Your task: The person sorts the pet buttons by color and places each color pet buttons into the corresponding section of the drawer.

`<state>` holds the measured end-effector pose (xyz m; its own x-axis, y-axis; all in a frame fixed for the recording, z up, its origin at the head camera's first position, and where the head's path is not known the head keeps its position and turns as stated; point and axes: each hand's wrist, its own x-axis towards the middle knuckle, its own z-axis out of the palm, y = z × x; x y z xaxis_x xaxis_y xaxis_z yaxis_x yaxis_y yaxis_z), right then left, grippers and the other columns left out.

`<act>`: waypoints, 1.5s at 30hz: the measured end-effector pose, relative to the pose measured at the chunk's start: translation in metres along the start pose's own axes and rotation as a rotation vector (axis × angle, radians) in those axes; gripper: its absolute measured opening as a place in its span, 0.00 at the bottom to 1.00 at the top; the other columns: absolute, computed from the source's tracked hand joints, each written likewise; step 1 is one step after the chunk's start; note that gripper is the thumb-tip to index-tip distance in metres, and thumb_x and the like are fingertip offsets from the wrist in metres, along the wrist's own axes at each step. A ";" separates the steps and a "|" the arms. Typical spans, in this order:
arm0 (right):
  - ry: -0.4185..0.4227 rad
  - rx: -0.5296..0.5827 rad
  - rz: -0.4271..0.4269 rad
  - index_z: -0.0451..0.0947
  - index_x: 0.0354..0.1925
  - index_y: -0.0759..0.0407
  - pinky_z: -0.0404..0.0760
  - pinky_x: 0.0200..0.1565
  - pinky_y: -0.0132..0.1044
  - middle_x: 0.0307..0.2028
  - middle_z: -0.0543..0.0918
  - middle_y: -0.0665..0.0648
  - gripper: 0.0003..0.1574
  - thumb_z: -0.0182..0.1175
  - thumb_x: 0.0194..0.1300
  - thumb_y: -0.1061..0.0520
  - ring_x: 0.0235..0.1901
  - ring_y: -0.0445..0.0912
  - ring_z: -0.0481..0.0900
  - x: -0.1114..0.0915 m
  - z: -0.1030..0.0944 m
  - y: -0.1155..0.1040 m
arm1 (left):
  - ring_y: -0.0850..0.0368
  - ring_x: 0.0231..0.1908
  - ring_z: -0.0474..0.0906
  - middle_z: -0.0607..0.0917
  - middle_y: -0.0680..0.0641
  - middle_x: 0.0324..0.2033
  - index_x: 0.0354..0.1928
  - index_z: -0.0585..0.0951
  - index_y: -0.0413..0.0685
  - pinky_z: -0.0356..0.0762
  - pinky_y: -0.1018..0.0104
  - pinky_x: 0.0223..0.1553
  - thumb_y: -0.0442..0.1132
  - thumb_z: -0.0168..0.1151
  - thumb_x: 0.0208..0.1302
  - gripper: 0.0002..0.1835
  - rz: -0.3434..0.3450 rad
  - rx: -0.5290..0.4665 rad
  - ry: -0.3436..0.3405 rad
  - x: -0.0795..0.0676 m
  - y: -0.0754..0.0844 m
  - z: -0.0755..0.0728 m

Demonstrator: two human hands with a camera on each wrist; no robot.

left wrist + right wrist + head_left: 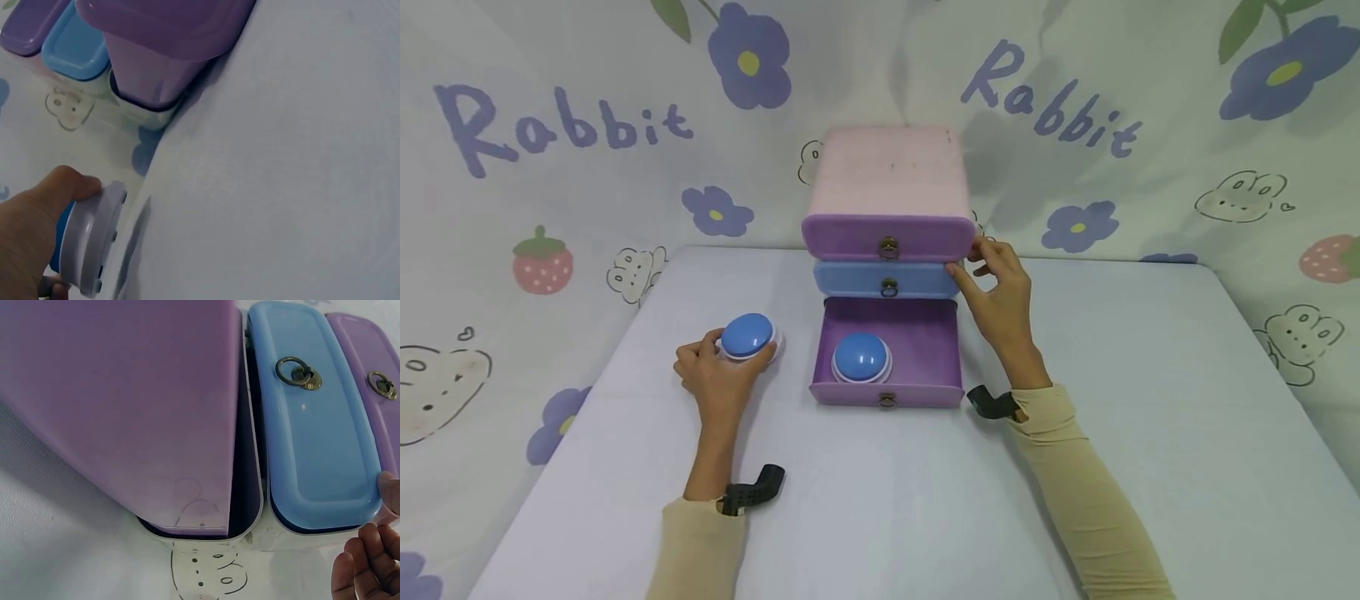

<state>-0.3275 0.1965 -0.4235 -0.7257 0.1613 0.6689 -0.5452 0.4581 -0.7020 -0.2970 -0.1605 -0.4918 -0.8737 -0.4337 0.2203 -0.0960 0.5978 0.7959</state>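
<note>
My left hand grips a white-based push button with a blue dome, fingers and thumb on opposite sides. In the left wrist view its white base is side-on, with a shadow beside it. Another blue-domed push button sits at the left in the pulled-out bottom drawer of a small three-drawer cabinet. My right hand is at the cabinet's right side. Its thumb touches the right edge of the closed blue middle drawer, while its loosely bent fingers lie along the side.
Above the blue drawer is a closed purple top drawer; each drawer front bears a small ring pull. The cabinet stands at the back of a white-covered table, against a printed cloth with flowers and rabbits.
</note>
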 end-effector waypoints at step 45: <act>-0.025 -0.001 0.016 0.79 0.58 0.67 0.77 0.45 0.42 0.46 0.80 0.61 0.28 0.72 0.61 0.60 0.46 0.50 0.78 0.000 -0.002 0.009 | 0.51 0.55 0.59 0.64 0.44 0.48 0.59 0.79 0.49 0.63 0.48 0.56 0.48 0.82 0.44 0.37 0.202 -0.243 -0.301 -0.057 0.102 0.014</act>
<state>-0.3317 0.2023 -0.4292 -0.7445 0.1472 0.6512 -0.5331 0.4561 -0.7126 -0.2639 -0.0651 -0.4313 -0.9668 -0.0872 0.2400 0.1749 0.4588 0.8712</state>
